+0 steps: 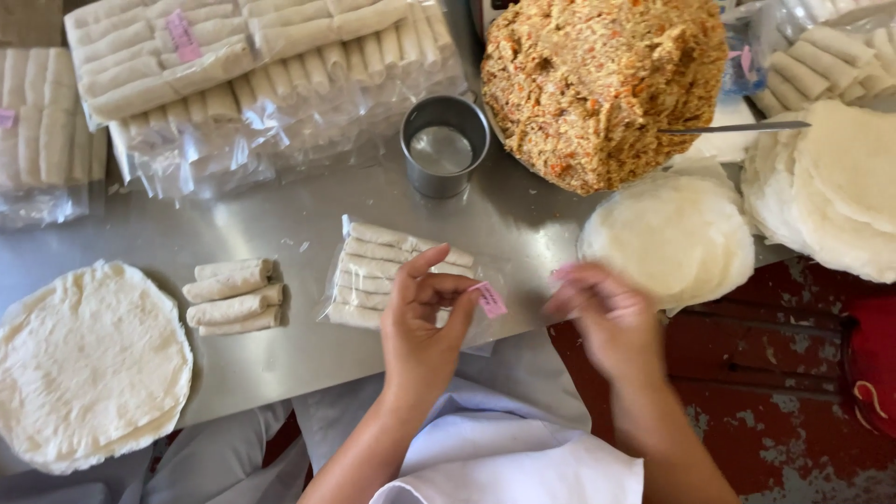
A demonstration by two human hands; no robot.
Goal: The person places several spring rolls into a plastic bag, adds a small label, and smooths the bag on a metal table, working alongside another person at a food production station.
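At the far left a stack of round white wrappers (89, 364) lies on the steel tabletop (280, 224), hanging a little over its near edge. Just right of it sit four loose spring rolls (233, 296), laid side by side. Behind them, along the back, clear bags of packed spring rolls (252, 65) are piled up, some with pink tags.

Near the middle, a clear bag of spring rolls (387, 275) lies flat on the tabletop. The left hand (420, 327) rests against its near end, fingers curled, pinching a small pink label (489, 300) between thumb and fingertips just at the bag's right corner. Behind the bag stands a small steel cup (444, 146) with water in it.

The right hand (602, 313) is blurred; it hovers just right of the label, fingers bent inward, and whether it grips anything I cannot tell. Beyond it a second stack of round wrappers (670, 238) sits at the tabletop's edge, and behind that rises a big mound of orange-flecked filling (597, 79) with a metal utensil handle (737, 127) stuck into it. Further wrappers (840, 187) lie at the far right.
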